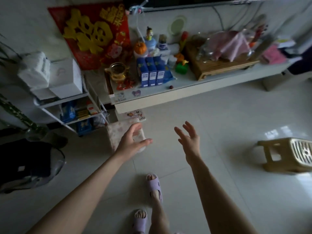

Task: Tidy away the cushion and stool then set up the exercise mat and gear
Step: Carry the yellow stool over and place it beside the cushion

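Head view only, so I go through it from near to far. My left hand [132, 141] reaches forward with fingers spread and loose, laid over the pale patterned cushion [118, 132]; I cannot tell whether it is touching the fabric or just above it, but the fingers are not closed on it. The cushion sits on the tiled floor [219, 132], at the foot of the low white table [194, 88] and just beside the white wire shelf [67, 105]. My right hand [188, 137] is in the air to the right of the cushion, palm open, fingers fanned, grasping nothing. Both forearms are bare. Below them I see my feet in lilac slippers [154, 186] on the tiles.

Well apart, at the right edge, the tan plastic stool [285, 156] stands upright on the floor, partly cut off by the frame.

On the table I see blue cartons [152, 73], a glass pitcher [118, 70], a wooden tray [219, 66] with pink cloth over it, and a red and gold decoration [94, 32] leaning against the wall. A dark bag [27, 164] lies at the left.
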### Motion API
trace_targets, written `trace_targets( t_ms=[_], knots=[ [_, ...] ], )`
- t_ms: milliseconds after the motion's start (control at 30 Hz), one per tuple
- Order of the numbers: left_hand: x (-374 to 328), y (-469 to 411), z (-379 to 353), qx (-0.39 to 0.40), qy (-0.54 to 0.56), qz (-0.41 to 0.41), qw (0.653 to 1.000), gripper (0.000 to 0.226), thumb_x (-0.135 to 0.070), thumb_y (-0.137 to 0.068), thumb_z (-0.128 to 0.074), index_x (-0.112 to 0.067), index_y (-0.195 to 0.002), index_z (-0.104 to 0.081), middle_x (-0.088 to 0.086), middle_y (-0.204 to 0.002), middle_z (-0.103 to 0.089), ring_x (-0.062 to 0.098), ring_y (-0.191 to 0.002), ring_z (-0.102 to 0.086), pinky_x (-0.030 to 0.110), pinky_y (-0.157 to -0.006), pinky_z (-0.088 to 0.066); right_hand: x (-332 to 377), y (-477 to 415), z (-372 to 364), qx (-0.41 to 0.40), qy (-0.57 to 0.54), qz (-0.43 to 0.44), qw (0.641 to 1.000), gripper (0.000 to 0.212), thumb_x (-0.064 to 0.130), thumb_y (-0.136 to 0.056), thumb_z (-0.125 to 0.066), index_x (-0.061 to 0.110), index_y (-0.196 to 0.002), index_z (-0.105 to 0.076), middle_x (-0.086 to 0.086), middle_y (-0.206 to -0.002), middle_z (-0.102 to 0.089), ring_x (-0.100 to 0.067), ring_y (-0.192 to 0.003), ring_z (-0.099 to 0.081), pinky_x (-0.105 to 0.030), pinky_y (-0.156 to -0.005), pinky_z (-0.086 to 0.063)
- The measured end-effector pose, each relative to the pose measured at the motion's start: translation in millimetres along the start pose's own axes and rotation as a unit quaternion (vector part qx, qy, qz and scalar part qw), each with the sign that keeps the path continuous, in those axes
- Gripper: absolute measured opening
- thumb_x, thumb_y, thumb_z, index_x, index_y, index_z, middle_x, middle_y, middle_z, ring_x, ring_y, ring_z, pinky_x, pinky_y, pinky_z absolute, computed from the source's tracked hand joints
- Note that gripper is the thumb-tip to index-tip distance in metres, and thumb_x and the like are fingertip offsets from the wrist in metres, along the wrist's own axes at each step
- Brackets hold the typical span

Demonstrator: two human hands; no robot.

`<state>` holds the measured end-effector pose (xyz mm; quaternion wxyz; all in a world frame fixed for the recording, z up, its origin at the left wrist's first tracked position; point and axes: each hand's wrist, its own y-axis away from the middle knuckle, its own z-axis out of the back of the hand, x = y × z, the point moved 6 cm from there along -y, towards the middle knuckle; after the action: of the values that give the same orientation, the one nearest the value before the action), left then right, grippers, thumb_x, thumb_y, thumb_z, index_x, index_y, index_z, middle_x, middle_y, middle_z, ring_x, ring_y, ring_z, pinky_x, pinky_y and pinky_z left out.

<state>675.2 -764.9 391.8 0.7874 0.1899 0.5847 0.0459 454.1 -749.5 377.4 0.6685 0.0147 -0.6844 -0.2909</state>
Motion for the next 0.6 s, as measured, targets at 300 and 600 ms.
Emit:
trace_targets(
  t_ms=[300, 600],
  knots=[
    [-72.0, 59.9, -186.7, 0.167, -0.036, -0.067, 0.983, 0.072, -0.018, -0.074, -0.078, -0.016, -0.135, -0.041, 0.002, -0.134, -0.048, 0.014, -0.115, -0.048, 0.025, -0.089, -0.038, 6.6, 99.1, 204.8, -0.178, -0.067, 0.031, 0.981, 0.060, 0.021, -0.083, -0.072, 0.016, -0.137, -0.046, -0.006, -0.136, -0.052, -0.014, -0.106, -0.059, -0.028, -0.086, -0.047],
    [-121.8, 132.7, -393.4, 0.284, -0.072, -0.121, 0.948, 0.073, -0.022, -0.071, -0.081, -0.018, -0.133, -0.043, 0.002, -0.130, -0.051, 0.019, -0.118, -0.051, 0.032, -0.096, -0.044, -15.0, 180.3, 421.7, -0.297, -0.079, 0.046, 0.951, 0.060, 0.022, -0.081, -0.074, 0.014, -0.135, -0.048, -0.004, -0.132, -0.055, 0.001, -0.091, -0.058, -0.019, -0.078, -0.049]
  ],
)
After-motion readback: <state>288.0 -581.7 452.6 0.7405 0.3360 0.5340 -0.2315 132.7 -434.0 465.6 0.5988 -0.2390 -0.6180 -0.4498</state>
